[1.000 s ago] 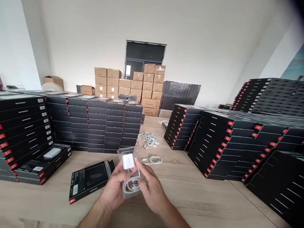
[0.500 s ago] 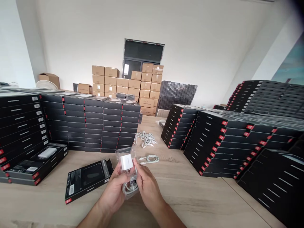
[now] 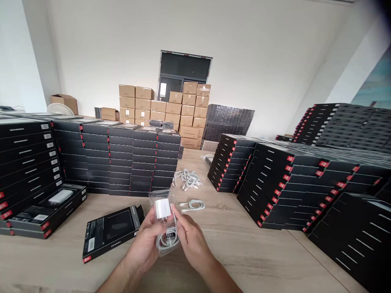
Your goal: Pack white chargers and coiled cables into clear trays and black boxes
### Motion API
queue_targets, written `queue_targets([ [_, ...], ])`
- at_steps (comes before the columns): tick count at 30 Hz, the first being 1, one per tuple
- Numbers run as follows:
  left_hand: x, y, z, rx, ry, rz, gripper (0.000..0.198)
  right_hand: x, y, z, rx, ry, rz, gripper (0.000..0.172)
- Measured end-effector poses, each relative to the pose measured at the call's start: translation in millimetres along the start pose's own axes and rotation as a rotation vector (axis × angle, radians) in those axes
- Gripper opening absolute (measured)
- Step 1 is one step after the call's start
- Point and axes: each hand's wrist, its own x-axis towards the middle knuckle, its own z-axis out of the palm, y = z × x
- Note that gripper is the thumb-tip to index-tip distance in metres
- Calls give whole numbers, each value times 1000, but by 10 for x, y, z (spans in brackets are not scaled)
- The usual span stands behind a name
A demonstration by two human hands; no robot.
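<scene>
A clear plastic tray (image 3: 155, 194) is held above the table, a white power adapter (image 3: 162, 208) in its upper part and a coiled white charging cable (image 3: 166, 243) in its lower part. My left hand (image 3: 149, 240) is closed round the tray's left side, thumb across its middle. At the right edge, my right hand (image 3: 192, 236) pinches the cable's upper end; its fingertips also touch the tray. Just left of my hands, a flat black box (image 3: 113, 230) lies with its end flap raised. Another coiled white cable (image 3: 195, 205) rests behind my right hand.
Further back lies a heap of white cables (image 3: 187, 179). Stacked black boxes (image 3: 119, 162) wall off the left and back; more black stacks (image 3: 262, 183) line the right. At far left, a white adapter (image 3: 61, 196) sits on a low black box. Brown cartons (image 3: 157, 106) stand beyond.
The cable's end now shows along the tray's right edge at my right fingertips, running down to the coil. Both hands stay nearly in place round the tray.
</scene>
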Motion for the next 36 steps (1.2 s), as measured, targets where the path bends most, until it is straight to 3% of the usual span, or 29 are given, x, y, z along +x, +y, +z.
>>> queue_targets([
  [6, -78, 23, 48, 2, 41, -44, 59, 15, -64, 70, 32, 48, -37, 48],
  [12, -68, 126, -18, -38, -102, -84, 57, -9, -204, 58, 140, 112, -11, 46],
  [17, -19, 223, -33, -71, -189, -97, 56, -11, -184, -92, 505, 125, 211, 50],
  [23, -21, 250, -32, -10, -135, -92, 61, 27, -103, -139, 970, 6, 459, 57],
  [29, -4, 281, -45, 53, -171, -82, 53, -3, -137, -136, 1088, -124, 553, 57],
  [36, 28, 169, -136, 298, -265, -195, 73, 32, -54, -169, 1044, -17, 562, 64],
])
